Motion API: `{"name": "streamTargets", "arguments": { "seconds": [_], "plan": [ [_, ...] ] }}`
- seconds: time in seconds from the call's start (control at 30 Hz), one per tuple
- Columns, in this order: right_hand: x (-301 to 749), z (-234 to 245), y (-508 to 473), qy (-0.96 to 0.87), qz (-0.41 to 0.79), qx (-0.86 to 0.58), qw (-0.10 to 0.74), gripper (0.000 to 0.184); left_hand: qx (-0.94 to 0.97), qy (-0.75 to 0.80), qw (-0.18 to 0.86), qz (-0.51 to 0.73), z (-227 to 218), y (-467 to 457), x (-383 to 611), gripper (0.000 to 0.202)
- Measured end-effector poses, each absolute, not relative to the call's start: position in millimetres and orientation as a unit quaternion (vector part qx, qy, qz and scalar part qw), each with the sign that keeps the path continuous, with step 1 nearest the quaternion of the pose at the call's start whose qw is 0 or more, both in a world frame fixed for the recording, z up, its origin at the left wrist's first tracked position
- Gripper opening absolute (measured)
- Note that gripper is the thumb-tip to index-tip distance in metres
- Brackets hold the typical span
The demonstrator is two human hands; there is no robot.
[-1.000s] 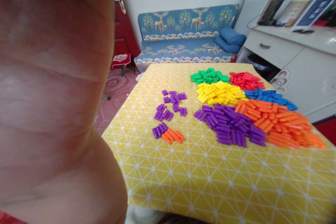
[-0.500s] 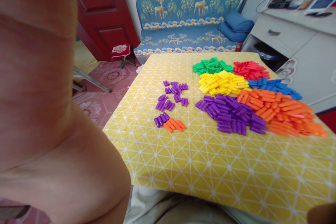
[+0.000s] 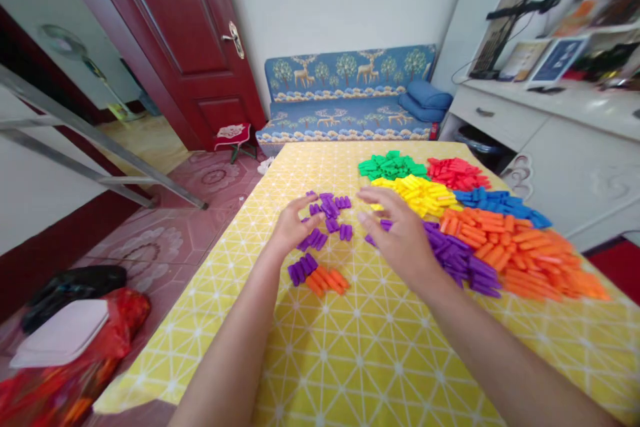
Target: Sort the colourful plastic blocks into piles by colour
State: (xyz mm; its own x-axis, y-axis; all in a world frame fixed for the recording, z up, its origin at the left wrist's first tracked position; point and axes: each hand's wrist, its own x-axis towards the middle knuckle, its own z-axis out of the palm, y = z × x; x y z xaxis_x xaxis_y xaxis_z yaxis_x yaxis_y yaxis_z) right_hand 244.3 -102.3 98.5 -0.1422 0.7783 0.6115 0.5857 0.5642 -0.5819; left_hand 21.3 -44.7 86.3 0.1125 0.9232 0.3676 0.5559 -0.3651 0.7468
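Note:
Both my hands reach over a table with a yellow patterned cloth [image 3: 350, 360]. My left hand [image 3: 291, 225] is open, fingers curved, hovering at the small scattered group of purple pieces [image 3: 327, 210]. My right hand [image 3: 397, 237] is open too, fingers stretched toward those pieces, above the edge of the big purple pile [image 3: 463, 257]. Just in front of my left hand lies a short row of purple and orange pieces [image 3: 320, 273] side by side. Neither hand holds anything that I can see.
Sorted piles lie to the right: green [image 3: 393, 165], red [image 3: 457, 173], yellow [image 3: 417, 190], blue [image 3: 500, 203], orange [image 3: 530, 250]. A blue sofa [image 3: 345, 93] stands behind the table, a red door [image 3: 170, 40] at left, white cabinets [image 3: 565, 140] at right. Bags [image 3: 65, 340] lie on the floor.
The arm that blocked the left of the view close to the camera is gone. Both hands now reach out over the purple pieces. The view has tilted up and widened.

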Motion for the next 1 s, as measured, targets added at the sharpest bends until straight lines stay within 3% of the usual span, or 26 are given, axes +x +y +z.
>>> {"name": "streamTargets", "arguments": {
  "seconds": [0.2,0.27,0.4,0.47,0.57,0.67,0.8,1.0],
  "plan": [
    [200.4,38.9,-77.3,-0.782,0.112,-0.539,0.293,0.063,0.764,0.543,0.16,0.31,17.4,-39.8,29.5,0.048],
    [190.2,29.1,-73.1,-0.784,0.098,-0.559,0.252,0.058,0.764,0.54,0.166,0.312,15.9,-40.6,25.8,0.046],
    [181.0,31.4,-73.7,-0.781,0.079,-0.582,0.214,0.032,0.756,0.538,0.191,0.321,20.6,-41.5,21.6,0.04],
    [181.7,35.5,-77.6,-0.78,0.084,-0.584,0.207,0.029,0.749,0.542,0.199,0.326,20.6,-41.0,20.9,0.039],
    [192.7,39.6,-86.5,-0.773,0.126,-0.575,0.237,0.036,0.741,0.541,0.21,0.337,18.6,-40.2,20.2,0.041],
    [222.2,45.4,-99.1,-0.771,0.14,-0.533,0.318,0.04,0.735,0.536,0.226,0.348,16.9,-39.6,19.4,0.043],
    [286.8,56.5,-119.9,-0.782,0.059,-0.472,0.403,0.034,0.732,0.536,0.229,0.353,16.1,-38.8,18.9,0.044],
    [360.6,39.7,-139.6,-0.779,-0.034,-0.466,0.417,0.031,0.725,0.544,0.231,0.353,17.4,-38.5,19.7,0.045]
  ]
}}
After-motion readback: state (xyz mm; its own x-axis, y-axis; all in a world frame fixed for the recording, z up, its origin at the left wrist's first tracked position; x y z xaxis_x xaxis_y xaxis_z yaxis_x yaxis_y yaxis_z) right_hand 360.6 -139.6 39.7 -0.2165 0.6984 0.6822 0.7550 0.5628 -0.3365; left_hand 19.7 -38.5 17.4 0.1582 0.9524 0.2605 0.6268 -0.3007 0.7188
